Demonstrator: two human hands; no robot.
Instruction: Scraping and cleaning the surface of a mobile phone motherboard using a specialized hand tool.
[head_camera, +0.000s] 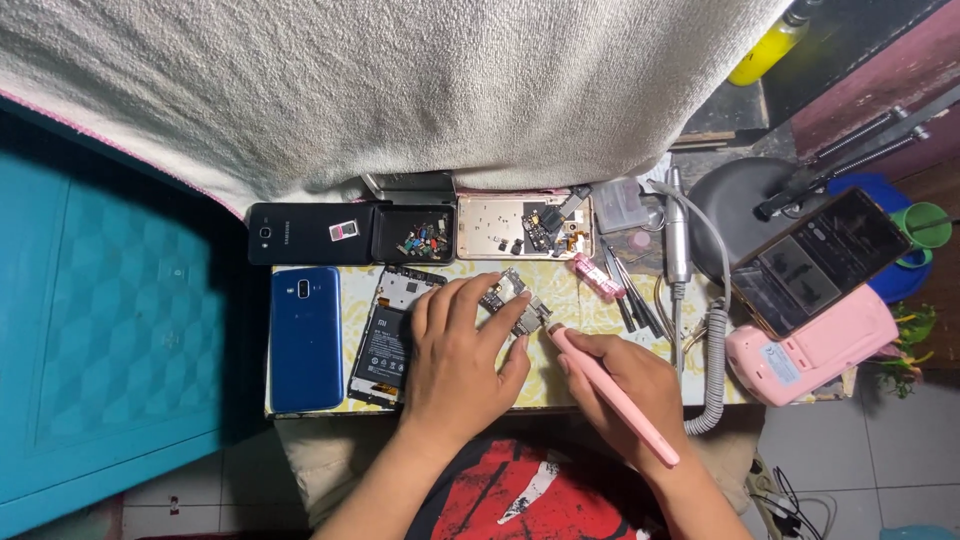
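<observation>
**Inspector:** Circuit board (515, 305), small and bare, lies on the patterned work mat (570, 300), pinned under the fingertips of the left hand (455, 365). The fingers are spread and pressing down flat rather than closed around it; by my reading that steadies the board against the tool.

**Second:** And the other hand?

**Inspector:** The right hand (625, 385) is wrapped shut on a pink pen-shaped tool (610, 395), held like a pencil. Its tip meets the board's edge just beside the left fingertips. The low slant appears to give control at the point of contact.

**Second:** What sits around the grip?

**Inspector:** Directly under the left palm and to its outer side, an opened phone with its battery exposed (385, 340). Further out that way, a blue phone (305, 338) lying back-up. Beyond the left fingertips, away from the person, a black phone (308, 232), a black tray of small parts (413, 235) and a gold phone frame (505, 225) stand in a row, all within reach, probably as a parts store.

**Second:** On the tool side?

**Inspector:** Beyond the right hand, a cluster of tweezers and picks (625, 290), a grey rotary handpiece (677, 235) with its coiled hose (715, 370), and a pink device (810, 350) bearing a propped phone (815, 255). A white towel (400, 90) hangs over the far edge.
</observation>
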